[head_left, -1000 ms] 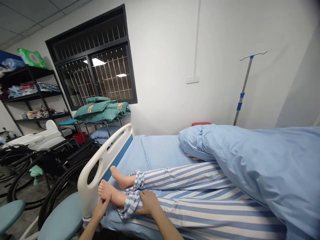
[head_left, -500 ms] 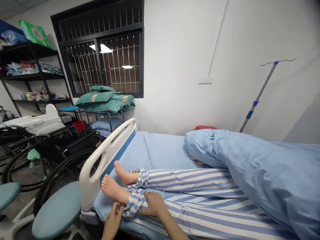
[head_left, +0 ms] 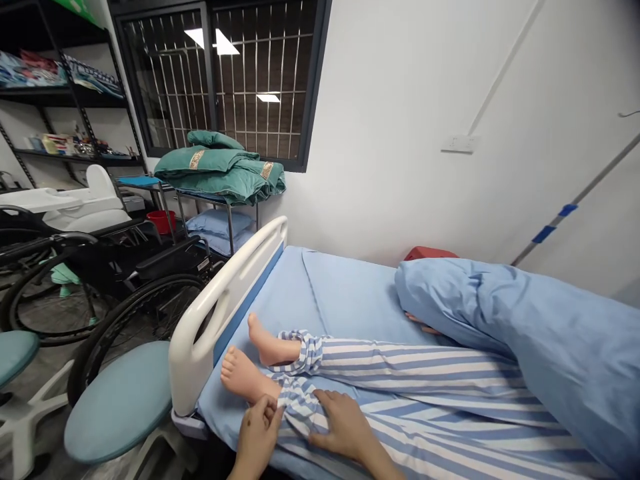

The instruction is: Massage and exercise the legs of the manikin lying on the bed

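A pair of blue-and-white striped trousers (head_left: 400, 360) covers the legs of a figure lying on the bed, which looks like a manikin. Its two bare feet, the near foot (head_left: 245, 375) and the far foot (head_left: 267, 343), point toward the footboard. At the near ankle, my left hand (head_left: 260, 427) has its fingers bent and pinched together at the bunched trouser cuff (head_left: 295, 397). Just right of it, my right hand (head_left: 345, 427) lies over the near lower leg, thumb and fingers apart on the striped cloth.
A white footboard (head_left: 195, 340) closes the bed's left end. Blue quilt (head_left: 500, 300) covers the figure's upper part. Left of the bed stand a teal stool (head_left: 120, 400) and a wheelchair (head_left: 145, 300). Behind are green folded quilts (head_left: 220, 170) and an IV pole (head_left: 580, 193).
The view has shifted, so bed and legs appear farther right. My left hand has come up closer to the ankle and cuff; my right hand stays on the lower leg.
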`<act>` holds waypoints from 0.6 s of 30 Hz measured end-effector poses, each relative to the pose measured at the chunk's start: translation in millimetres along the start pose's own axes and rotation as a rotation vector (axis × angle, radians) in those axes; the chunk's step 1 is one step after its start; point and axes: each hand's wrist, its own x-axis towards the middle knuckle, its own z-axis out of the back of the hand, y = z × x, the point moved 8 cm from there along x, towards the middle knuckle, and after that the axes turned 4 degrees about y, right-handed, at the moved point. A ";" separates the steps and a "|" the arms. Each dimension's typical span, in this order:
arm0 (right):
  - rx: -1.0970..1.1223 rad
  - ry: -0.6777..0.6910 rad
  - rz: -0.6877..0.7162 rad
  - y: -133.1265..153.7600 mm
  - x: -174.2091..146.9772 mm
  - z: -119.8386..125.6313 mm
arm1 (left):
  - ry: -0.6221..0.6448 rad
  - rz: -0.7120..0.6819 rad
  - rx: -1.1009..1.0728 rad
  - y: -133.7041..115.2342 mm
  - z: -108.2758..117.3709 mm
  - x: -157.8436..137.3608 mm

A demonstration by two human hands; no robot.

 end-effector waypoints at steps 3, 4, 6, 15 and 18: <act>-0.001 0.002 0.019 3.6 -1.0 3.3 | -0.135 0.042 -0.075 6.3 29.5 -2.0; -0.001 -0.001 0.023 4.5 -1.4 4.3 | -0.190 0.067 -0.098 10.7 40.3 -4.4; -0.003 -0.009 0.023 5.3 -2.0 5.3 | -0.287 0.139 -0.143 24.5 59.4 -11.6; 0.008 -0.080 0.061 6.0 -6.5 7.6 | -0.459 0.336 -0.250 58.8 57.3 -51.4; 0.025 -0.110 0.074 4.7 -8.5 7.6 | -0.429 0.225 -0.368 5.9 30.7 -53.9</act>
